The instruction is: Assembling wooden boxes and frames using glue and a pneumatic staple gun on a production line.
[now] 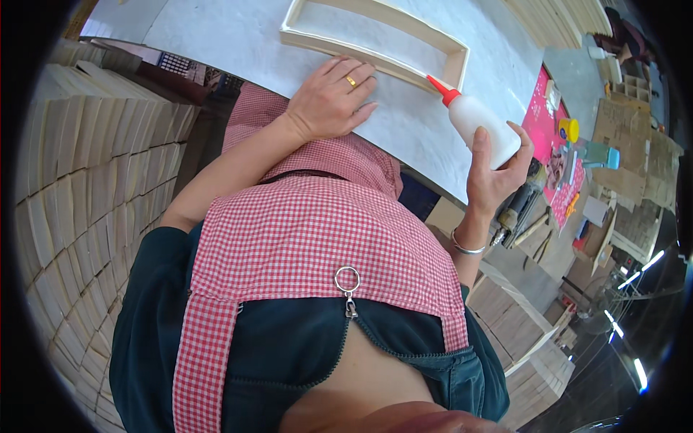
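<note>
While my right hand (498,169) is gripping the squeeze bottle (473,112), my thumb is lying along one flank of its smooth, rounded white plastic and my fingers are curling round the other. The bottle is slanting just beside the wooden frame (453,66), its tapering red nozzle (443,92) aiming at the near wall, close to the right-hand end; whether the tip is touching the wood, I cannot tell. The frame itself is lying on the tabletop (411,123), which is showing a pale, grey-streaked surface. Its thin, light walls are forming a long, narrow rectangle. My left hand (332,99) is resting at the frame's near wall, fingers open and loosely bent, thumb standing apart; how firmly the fingertips are pressing, I cannot tell. I am wearing a gold ring (351,81) on that hand and a polished silver bangle (468,249) on the other wrist. On the near side of the frame, my red-and-white checked apron (325,224) is bulging in soft cloth folds. Well to the frame's left, rough-edged wooden boards (72,144) are rising in packed rows; to its right, a squat yellow tub (569,130) is sitting near a pink sheet (538,119).
</note>
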Demonstrator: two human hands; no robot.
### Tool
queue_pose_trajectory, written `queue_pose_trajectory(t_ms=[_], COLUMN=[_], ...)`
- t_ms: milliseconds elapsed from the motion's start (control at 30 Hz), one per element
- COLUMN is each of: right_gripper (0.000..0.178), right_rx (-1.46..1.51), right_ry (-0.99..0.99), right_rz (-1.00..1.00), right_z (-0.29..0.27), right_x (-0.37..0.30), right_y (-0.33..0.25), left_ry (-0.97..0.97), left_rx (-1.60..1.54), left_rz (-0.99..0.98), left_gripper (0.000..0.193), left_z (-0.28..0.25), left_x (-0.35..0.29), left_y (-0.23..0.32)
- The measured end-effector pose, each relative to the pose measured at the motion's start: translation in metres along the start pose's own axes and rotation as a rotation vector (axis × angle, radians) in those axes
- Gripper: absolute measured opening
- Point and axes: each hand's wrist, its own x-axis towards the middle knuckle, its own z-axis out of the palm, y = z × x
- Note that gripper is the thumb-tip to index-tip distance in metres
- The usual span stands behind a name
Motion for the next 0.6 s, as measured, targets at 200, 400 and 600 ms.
queue_pose_trajectory(t_ms=[200, 400, 600], right_gripper=[0.048, 0.047, 0.047], right_rx=[-0.062, -0.085, 0.024], right_ry=[0.098, 0.136, 0.273], right_rz=[-0.001, 0.016, 0.181], right_z=[-0.017, -0.022, -0.014], right_x=[-0.002, 0.0, 0.014], right_y=[0.014, 0.023, 0.056], left_ry=[-0.01, -0.02, -0.051], left_rx=[-0.032, -0.034, -0.038], left_rz=[-0.003, -0.017, -0.028], left_gripper=[0.031, 0.03, 0.032], left_z=[-0.001, -0.004, -0.007], left_x=[0.0, 0.001, 0.005], left_y=[0.001, 0.002, 0.003])
